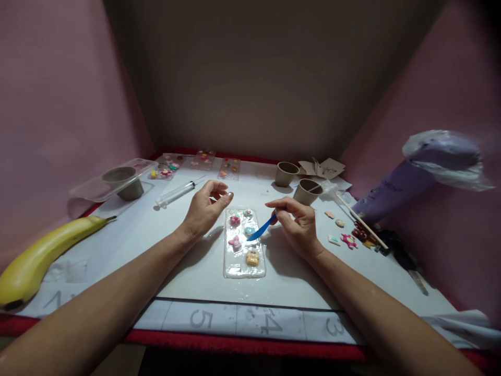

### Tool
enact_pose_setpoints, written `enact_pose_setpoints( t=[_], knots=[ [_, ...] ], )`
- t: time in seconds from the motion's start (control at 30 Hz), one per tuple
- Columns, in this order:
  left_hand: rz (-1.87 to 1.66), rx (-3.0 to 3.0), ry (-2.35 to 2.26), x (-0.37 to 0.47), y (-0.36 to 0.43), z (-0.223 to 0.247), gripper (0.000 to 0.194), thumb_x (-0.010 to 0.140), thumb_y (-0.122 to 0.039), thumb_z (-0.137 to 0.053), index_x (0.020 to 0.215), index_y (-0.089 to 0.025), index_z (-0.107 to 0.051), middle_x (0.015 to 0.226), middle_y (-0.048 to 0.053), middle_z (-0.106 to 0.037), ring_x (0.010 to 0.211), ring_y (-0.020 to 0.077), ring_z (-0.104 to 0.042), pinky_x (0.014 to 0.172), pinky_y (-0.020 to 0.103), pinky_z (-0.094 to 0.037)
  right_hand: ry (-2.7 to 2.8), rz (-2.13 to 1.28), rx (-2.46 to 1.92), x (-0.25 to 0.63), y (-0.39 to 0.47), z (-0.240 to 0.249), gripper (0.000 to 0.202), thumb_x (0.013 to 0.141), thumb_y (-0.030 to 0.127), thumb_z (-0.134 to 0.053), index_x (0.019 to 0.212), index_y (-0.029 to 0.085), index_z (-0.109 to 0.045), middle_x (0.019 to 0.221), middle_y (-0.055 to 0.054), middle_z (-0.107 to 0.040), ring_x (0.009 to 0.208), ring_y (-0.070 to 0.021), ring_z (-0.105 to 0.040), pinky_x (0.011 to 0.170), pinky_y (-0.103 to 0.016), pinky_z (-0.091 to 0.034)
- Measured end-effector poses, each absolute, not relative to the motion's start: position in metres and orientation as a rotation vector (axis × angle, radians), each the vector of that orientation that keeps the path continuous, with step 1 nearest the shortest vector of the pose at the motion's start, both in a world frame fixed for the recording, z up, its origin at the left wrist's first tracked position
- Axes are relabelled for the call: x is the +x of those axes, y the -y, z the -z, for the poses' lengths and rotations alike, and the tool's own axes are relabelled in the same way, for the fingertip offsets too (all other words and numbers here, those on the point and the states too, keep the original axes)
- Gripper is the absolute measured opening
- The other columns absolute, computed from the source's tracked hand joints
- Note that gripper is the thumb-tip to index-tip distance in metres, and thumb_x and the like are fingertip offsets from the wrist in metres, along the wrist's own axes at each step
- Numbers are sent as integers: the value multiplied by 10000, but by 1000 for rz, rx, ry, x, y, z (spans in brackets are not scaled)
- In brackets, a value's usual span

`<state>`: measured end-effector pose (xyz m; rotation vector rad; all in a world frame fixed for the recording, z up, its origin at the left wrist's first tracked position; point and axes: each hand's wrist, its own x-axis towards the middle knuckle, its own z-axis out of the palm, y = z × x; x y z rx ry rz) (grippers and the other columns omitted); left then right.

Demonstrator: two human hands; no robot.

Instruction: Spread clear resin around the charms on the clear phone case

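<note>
A clear phone case [245,267] with a glossy wet-looking coating lies flat in front of me. Small charms sit on it, among them a pink bunny [235,242], a yellow one [252,258] and a pink one [235,220]. My right hand [296,222] pinches a blue plastic knife [261,230], its tip at the middle of the case beside the bunny. Whether the tip touches the coating I cannot tell. To the upper left of the case hovers my left hand [207,208], fingers bent, a gap between thumb and forefinger, holding nothing.
Loose charms [349,241] and a wooden stick [362,220] lie right, near a purple cylinder [407,183]. Two paper cups [287,174] stand behind my right hand. At left are a syringe [176,195], a banana [50,250] and a plastic lid [90,188]. More decorated cases [229,168] lie at the back.
</note>
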<state>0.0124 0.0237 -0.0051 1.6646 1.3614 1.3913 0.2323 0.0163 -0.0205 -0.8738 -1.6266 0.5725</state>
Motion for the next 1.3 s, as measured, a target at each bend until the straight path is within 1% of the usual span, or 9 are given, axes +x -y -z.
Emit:
enact_pose_setpoints(
  t=[0.13, 0.27, 0.33, 0.47, 0.6, 0.8, 1.0, 1.3],
  knots=[
    [-1350, 1625, -1368, 11, -26, 6, 286, 769, -403, -633, 939, -178, -583, 937, 56, -620, 813, 180, -558, 675, 328, -482, 1651, -548, -854, 233, -16, 20, 235, 784, 110, -510, 852, 177, -725, 670, 11, -596, 552, -116, -595, 563, -278, -489],
    [-1326, 1625, -1384, 12, -26, 7, 261, 788, -390, -620, 943, -183, -581, 935, 49, -617, 794, 171, -556, 689, 334, -486, 1652, -545, -831, 233, -16, 21, 243, 786, 94, -511, 860, 182, -725, 684, 3, -600, 571, -121, -580, 547, -278, -474],
    [-1319, 1674, -1410, 12, -25, 7, 240, 806, -377, -608, 949, -187, -581, 931, 46, -618, 786, 168, -554, 692, 335, -481, 1658, -533, -827, 234, -16, 22, 248, 785, 89, -514, 867, 185, -728, 694, -2, -605, 584, -125, -576, 551, -283, -473],
    [-1314, 1832, -1478, 12, -23, 8, 205, 843, -349, -585, 972, -190, -588, 953, 54, -628, 842, 184, -568, 715, 340, -474, 1656, -520, -827, 234, -16, 21, 253, 787, 84, -512, 869, 186, -729, 689, -4, -603, 588, -128, -569, 556, -288, -475],
    [-1311, 1927, -1505, 12, -22, 8, 175, 860, -310, -574, 980, -184, -584, 950, 56, -627, 847, 184, -575, 746, 354, -480, 1664, -514, -827, 235, -16, 20, 258, 781, 83, -505, 858, 187, -728, 679, -1, -599, 574, -124, -559, 548, -286, -469],
    [-1304, 1967, -1533, 12, -22, 6, 155, 866, -286, -571, 979, -180, -578, 940, 54, -625, 840, 181, -569, 748, 352, -478, 1679, -508, -842, 236, -16, 21, 249, 770, 104, -508, 838, 182, -734, 680, -4, -597, 574, -124, -548, 544, -285, -463],
    [-1302, 1977, -1539, 10, -24, 6, 150, 865, -302, -570, 967, -191, -572, 938, 53, -624, 846, 188, -572, 764, 358, -481, 1624, -524, -932, 237, -18, 18, 246, 742, 110, -496, 780, 186, -726, 616, 13, -574, 537, -120, -535, 539, -280, -455],
    [-1329, 2003, -1531, 7, -26, 6, 144, 867, -296, -564, 963, -189, -571, 932, 56, -627, 847, 188, -577, 794, 363, -471, 1667, -555, -1016, 235, -18, 18, 259, 718, 116, -483, 754, 182, -730, 618, 11, -602, 522, -116, -549, 530, -270, -458]
  ],
)
